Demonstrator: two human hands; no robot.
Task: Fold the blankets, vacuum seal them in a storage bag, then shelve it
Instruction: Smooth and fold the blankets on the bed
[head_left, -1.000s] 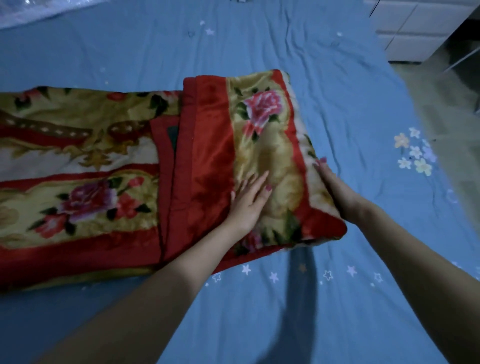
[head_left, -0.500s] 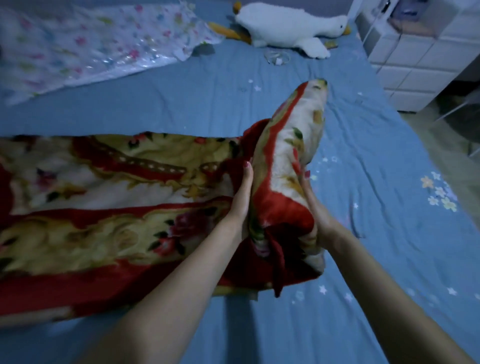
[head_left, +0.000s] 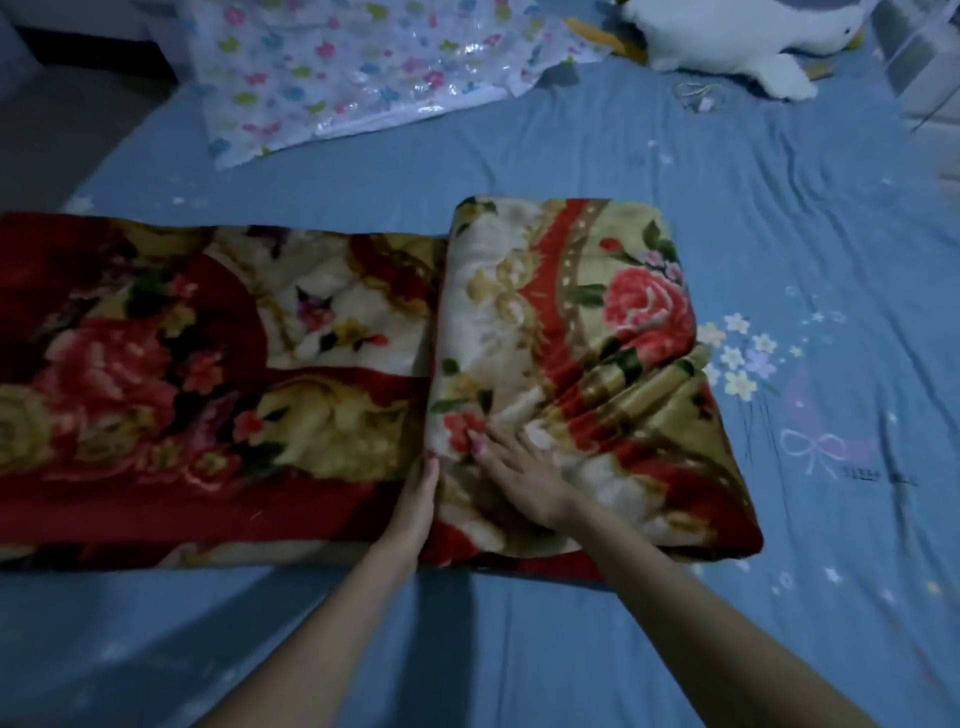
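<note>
A thick red and gold floral blanket lies across the blue bed. Its right end is rolled over into a fat folded stack that sits on the flat part. My left hand lies with straight fingers against the left edge of that stack, at the seam where it meets the flat layer. On top of the stack, near its front, my right hand presses down flat with the fingers spread. A clear storage bag printed with small flowers lies flat at the back of the bed.
The blue bed sheet has bare room in front of the blanket and to its right. A white plush goose lies at the back right, with a small clear plastic thing beside it. Pale furniture stands at the far right edge.
The folded end stood up between both hands half a second ago; it has now been rolled over to the left and laid flat. My right hand moved from under it onto its top.
</note>
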